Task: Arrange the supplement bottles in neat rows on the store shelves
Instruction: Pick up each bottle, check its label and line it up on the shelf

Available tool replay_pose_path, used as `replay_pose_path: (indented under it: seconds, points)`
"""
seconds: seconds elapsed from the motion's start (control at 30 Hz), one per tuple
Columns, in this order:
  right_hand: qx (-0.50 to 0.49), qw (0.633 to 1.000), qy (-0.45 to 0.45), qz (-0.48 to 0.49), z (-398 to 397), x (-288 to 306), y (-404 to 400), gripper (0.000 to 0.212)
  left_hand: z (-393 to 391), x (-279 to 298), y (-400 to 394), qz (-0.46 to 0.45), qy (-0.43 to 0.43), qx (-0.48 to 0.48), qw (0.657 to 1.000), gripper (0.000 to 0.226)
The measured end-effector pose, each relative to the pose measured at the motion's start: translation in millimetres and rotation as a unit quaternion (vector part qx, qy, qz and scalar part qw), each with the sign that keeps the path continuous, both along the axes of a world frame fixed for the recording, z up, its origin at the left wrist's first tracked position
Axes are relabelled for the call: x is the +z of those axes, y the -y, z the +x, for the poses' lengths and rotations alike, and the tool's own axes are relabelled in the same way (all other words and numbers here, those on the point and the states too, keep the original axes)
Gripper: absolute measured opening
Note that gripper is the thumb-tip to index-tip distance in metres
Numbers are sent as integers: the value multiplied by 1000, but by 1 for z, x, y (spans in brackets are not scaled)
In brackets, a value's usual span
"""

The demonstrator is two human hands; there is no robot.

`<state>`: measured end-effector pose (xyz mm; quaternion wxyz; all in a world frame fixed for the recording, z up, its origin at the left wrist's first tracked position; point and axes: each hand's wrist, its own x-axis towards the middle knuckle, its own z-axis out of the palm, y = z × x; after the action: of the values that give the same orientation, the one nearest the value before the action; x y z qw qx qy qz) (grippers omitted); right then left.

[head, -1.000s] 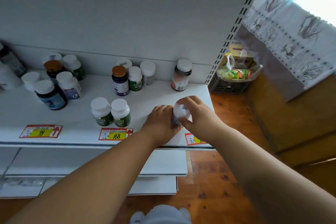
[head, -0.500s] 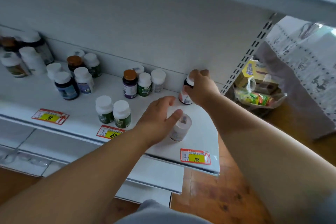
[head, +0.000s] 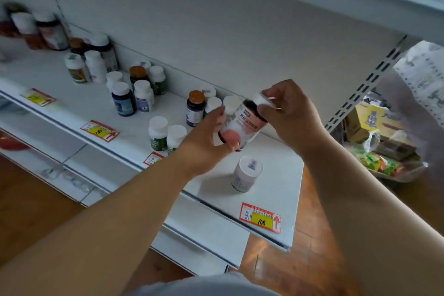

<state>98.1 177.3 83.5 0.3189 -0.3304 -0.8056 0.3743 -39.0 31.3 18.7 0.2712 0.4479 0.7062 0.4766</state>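
Fingers [head: 266, 101] of the right hand [head: 292, 115] pinch the white cap of a pink bottle [head: 240, 127]. Left hand [head: 204, 142] grips its bottom, fingers curled. It is tilted, up in the air above the shelf [head: 283, 175]. A white bottle [head: 247, 173] stands just below. More bottles [head: 165, 136] stand to the left.

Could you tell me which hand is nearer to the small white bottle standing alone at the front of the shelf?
Left. The left hand holds the pink-labelled bottle's base just above and left of the small white bottle; the right hand grips the cap, higher and farther back.
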Motion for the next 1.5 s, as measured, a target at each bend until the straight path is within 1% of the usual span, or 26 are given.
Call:
replay_pose_path:
  seconds: [0.03,0.1,0.17,0.23,0.3,0.4,0.47,0.5,0.6,0.7,0.8,0.87,0.93,0.97,1.03,1.1,1.17,1.23,1.37,1.5]
  points:
    - [26,1000,-5,-5,-8,5,9,29,-1,5,9,11,-1,-1,1000,67]
    - [71,997,-7,-6,-26,14,29,30,-5,12,26,30,0,8,1000,49]
    - [103,994,-20,-14,-46,18,48,27,-15,15,46,49,14,23,998,43]
    - [122,992,-21,-27,-68,20,68,24,-31,15,70,65,35,47,996,48]
    - [140,989,-11,-49,-94,19,89,27,-54,16,96,77,65,58,993,50]
    - [157,986,3,-51,-146,15,127,37,-99,15,140,86,122,52,987,49]
    - [166,985,-3,-52,-188,13,157,36,-134,14,173,93,159,46,982,47]
    - [175,982,-9,-67,-210,12,172,36,-152,13,190,93,171,47,980,47]
    - [205,970,-14,-128,-272,4,217,43,-208,17,239,90,177,71,978,47]
    - [239,958,-14,-158,-321,2,250,46,-258,24,273,82,166,96,978,48]
    - [234,961,-6,-145,-354,1,262,46,-296,22,284,63,158,84,982,49]
    - [222,967,1,-127,-372,-2,259,50,-319,18,280,59,150,72,984,52]
    - [207,972,9,-108,-393,-5,250,59,-344,13,271,43,123,66,989,55]
    - [199,975,12,-100,-405,-7,244,64,-357,9,266,30,95,66,993,56]
    - [180,980,19,-77,-431,-11,232,69,-386,0,257,-21,-10,79,997,60]
    - [159,986,32,-48,-460,-18,220,67,-419,-11,249,-83,-128,95,984,69]
    - [143,988,38,-45,-488,-26,211,64,-451,-18,242,-126,-197,91,968,74]
    - [136,989,43,-38,-516,-34,207,63,-482,-22,232,-146,-241,77,956,76]
    - [117,991,63,-8,-557,-55,203,70,-530,-40,209,-161,-317,53,933,81]
    - [79,994,79,-1,-581,-79,210,74,-566,-62,191,-160,-377,-16,912,90]
